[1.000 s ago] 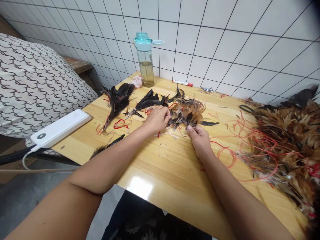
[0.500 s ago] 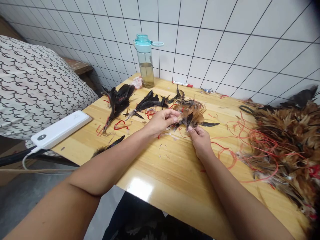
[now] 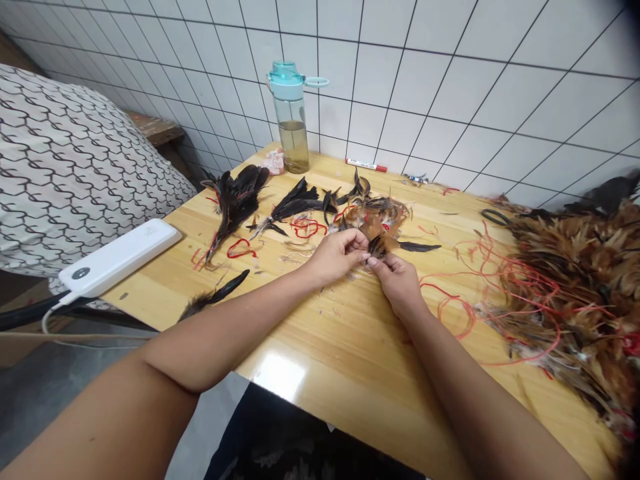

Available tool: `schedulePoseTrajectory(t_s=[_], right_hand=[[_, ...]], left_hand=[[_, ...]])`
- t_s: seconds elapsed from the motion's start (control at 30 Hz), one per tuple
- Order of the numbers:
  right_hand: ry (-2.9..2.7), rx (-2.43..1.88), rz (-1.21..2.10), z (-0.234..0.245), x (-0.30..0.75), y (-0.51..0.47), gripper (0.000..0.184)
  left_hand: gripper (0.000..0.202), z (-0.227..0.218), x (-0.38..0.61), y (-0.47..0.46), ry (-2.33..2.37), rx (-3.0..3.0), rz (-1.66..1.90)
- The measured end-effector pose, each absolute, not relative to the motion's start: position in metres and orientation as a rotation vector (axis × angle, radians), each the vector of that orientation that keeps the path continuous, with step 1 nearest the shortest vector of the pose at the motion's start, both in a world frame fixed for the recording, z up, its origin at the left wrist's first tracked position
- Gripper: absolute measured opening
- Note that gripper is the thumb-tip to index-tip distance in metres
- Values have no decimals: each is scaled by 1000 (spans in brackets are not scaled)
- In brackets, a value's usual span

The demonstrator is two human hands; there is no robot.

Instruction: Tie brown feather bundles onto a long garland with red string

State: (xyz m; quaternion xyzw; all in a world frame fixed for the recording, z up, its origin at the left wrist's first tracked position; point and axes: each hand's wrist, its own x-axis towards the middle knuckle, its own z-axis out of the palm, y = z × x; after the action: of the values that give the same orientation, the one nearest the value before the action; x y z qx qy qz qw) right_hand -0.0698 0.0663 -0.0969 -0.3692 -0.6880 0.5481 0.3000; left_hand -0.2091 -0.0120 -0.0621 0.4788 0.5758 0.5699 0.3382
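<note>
My left hand (image 3: 337,257) and my right hand (image 3: 397,280) meet fingertip to fingertip over a small bunch of brown feathers (image 3: 376,233) on the wooden table (image 3: 350,347). Both hands pinch the quill ends of that bunch. More brown feathers spread just behind them, tangled with red thread (image 3: 306,228). Two heaps of black feathers (image 3: 235,200) lie to the left, a little behind my left hand.
A big heap of brown feathers with red threads (image 3: 575,287) fills the right side. A water bottle (image 3: 293,120), a marker (image 3: 366,165) and a pink wad (image 3: 274,161) stand by the tiled wall. A white power bank (image 3: 117,257) lies on the left edge. Scissors (image 3: 495,217) lie far right.
My left hand has moved right and toward me to join my right hand at the bunch. The brown feathers were drawn together between the fingers, uncovering a red thread loop behind.
</note>
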Motion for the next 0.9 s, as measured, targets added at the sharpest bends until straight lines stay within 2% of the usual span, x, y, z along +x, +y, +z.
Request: schedulePoseTrajectory(t_s=[0.27,0.53,0.7,0.9], right_hand=[[-1716,-884,1576,-95,-71,64,31],[-1763,-857,1636,-90,-68,64,29],[-1895,-796,1589,-91,-66,68,29],[-1966,-787,1596,-86,-63,69,34]], left_hand=[[15,-60,-207,-12,1427,1233,1541],[30,-59,-205,-13,1309,1040,1542],[28,-60,-208,-13,1365,995,1362],[28,-58,-207,-13,1272,1006,1393]])
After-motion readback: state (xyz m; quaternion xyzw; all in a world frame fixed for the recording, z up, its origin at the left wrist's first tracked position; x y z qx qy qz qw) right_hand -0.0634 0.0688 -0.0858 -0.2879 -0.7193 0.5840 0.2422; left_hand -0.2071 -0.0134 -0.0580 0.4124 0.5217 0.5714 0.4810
